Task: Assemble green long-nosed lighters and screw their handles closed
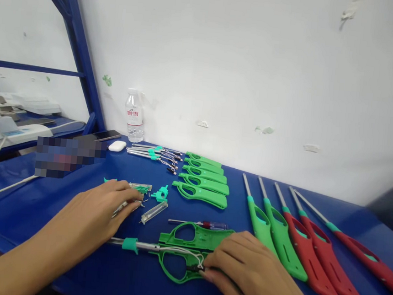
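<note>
My right hand (241, 268) is closed over an opened green lighter handle shell (205, 235), its fingertips on a small black igniter (194, 268) with white wires. The wires run to a metal lighter tube (148, 246) with a teal collar (130, 245), lying across the lower shell half. My left hand (109, 202) bends over a group of small parts, thumb and fingers pinched together; what they hold is mostly hidden. Near it are a clear fuel tank (154, 212) and a teal trigger piece (160, 193).
A screwdriver (215, 225) lies behind the open shell. Farther back are several green handle shells (202, 196) and wired metal tubes (144, 153). Assembled lighters, green (262, 224) and red (313, 263), lie at right. A water bottle (135, 119) stands by the wall.
</note>
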Demonstrator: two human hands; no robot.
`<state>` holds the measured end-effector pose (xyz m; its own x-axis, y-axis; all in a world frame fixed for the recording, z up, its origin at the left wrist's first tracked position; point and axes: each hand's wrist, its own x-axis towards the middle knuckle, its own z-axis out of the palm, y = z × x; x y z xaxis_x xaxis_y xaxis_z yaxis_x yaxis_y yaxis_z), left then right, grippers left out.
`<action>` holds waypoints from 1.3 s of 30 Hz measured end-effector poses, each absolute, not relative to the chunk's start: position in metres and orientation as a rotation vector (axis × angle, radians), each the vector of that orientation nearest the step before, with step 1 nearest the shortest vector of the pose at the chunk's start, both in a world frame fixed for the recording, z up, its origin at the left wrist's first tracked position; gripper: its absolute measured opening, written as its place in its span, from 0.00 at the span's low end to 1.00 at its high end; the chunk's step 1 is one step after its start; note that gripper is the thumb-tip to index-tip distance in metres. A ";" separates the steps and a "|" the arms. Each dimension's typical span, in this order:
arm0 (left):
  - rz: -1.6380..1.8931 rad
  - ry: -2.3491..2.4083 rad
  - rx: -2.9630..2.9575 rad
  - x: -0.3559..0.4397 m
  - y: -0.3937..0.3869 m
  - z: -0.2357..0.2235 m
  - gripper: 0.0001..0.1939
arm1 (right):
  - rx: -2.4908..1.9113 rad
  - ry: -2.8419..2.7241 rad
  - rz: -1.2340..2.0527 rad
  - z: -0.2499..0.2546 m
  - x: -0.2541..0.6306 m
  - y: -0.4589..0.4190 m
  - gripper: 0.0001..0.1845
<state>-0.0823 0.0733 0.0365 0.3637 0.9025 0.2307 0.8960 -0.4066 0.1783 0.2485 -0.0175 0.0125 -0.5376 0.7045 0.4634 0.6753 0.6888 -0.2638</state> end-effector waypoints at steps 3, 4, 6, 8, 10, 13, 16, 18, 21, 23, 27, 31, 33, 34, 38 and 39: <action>0.511 1.571 2.695 -0.073 0.084 0.034 0.25 | -1.045 -2.360 0.104 0.010 0.248 -0.017 0.17; 0.517 1.529 2.733 -0.069 0.088 0.034 0.24 | -1.042 -2.362 0.110 0.010 0.248 -0.017 0.15; 0.514 1.441 2.797 -0.062 0.095 0.035 0.22 | -1.033 -2.362 0.098 0.008 0.247 -0.016 0.11; 0.498 1.360 2.844 -0.056 0.101 0.037 0.20 | -1.026 -2.352 0.062 0.007 0.247 -0.015 0.07; 0.480 1.309 2.868 -0.051 0.105 0.038 0.18 | -1.021 -2.352 0.035 0.007 0.246 -0.015 0.05; 0.488 1.291 2.875 -0.049 0.107 0.037 0.17 | -1.023 -2.359 0.011 0.009 0.245 -0.016 0.04; 0.552 1.324 2.852 -0.051 0.104 0.041 0.17 | -1.028 -2.359 -0.014 0.010 0.245 -0.015 0.04; 0.603 1.370 2.815 -0.054 0.096 0.046 0.17 | -1.029 -2.362 -0.014 0.011 0.245 -0.015 0.04; 0.658 1.434 2.732 -0.055 0.077 0.054 0.16 | -1.021 -2.368 -0.009 0.011 0.245 -0.015 0.04; 0.722 1.399 2.614 -0.054 0.062 0.056 0.15 | -1.021 -2.368 -0.024 0.011 0.245 -0.015 0.05; 0.914 1.191 2.493 -0.048 0.037 0.052 0.13 | -1.031 -2.362 -0.026 0.010 0.245 -0.014 0.06; 0.888 1.059 2.456 -0.042 0.026 0.041 0.09 | -1.036 -2.375 -0.008 0.010 0.245 -0.015 0.06; 0.886 1.070 2.400 -0.039 0.023 0.036 0.09 | -1.040 -2.379 -0.014 0.010 0.244 -0.015 0.06; 0.889 1.097 2.381 -0.039 0.022 0.033 0.08 | -1.037 -2.378 -0.021 0.010 0.245 -0.016 0.06; 0.865 1.146 2.367 -0.036 0.018 0.028 0.07 | -1.032 -2.377 -0.073 0.011 0.244 -0.017 0.06; 0.857 1.128 2.368 -0.035 0.018 0.028 0.07 | -1.029 -2.377 -0.090 0.011 0.244 -0.016 0.06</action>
